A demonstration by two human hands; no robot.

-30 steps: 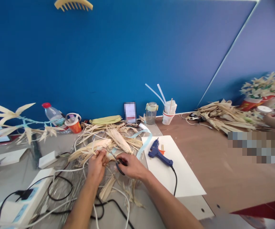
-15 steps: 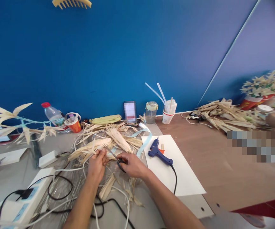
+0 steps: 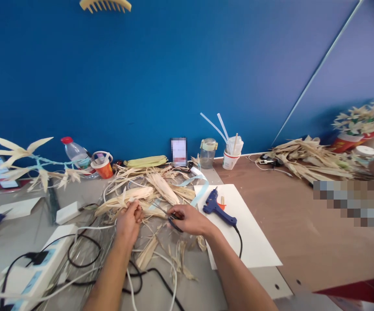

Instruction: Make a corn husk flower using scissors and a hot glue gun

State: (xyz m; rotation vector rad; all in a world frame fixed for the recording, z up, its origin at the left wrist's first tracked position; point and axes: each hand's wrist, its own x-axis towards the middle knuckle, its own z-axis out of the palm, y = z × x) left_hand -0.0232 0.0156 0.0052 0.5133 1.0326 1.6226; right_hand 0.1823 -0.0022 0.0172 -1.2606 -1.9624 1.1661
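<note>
Two hands: left hand point(image 3: 129, 221) pinches husk point(image 3: 131, 195); right hand point(image 3: 190, 219) grips scissors point(image 3: 172, 220)
Husk place: table point(image 3: 24, 242) centre
Surface: grey, brown at 3 o'clock
Wall point(image 3: 174, 69): blue, 12 o'clock
Glue gun point(image 3: 217, 208): on white sheet point(image 3: 248, 233)

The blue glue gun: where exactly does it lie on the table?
The blue glue gun lies on the white sheet, just right of the right hand holding the scissors, with the paper cup behind it.

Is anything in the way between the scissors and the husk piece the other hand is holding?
Nothing visible. The right hand holds the scissors, blades pointing at the husk pinched in the left hand. Loose husks lie around, not between.
</note>
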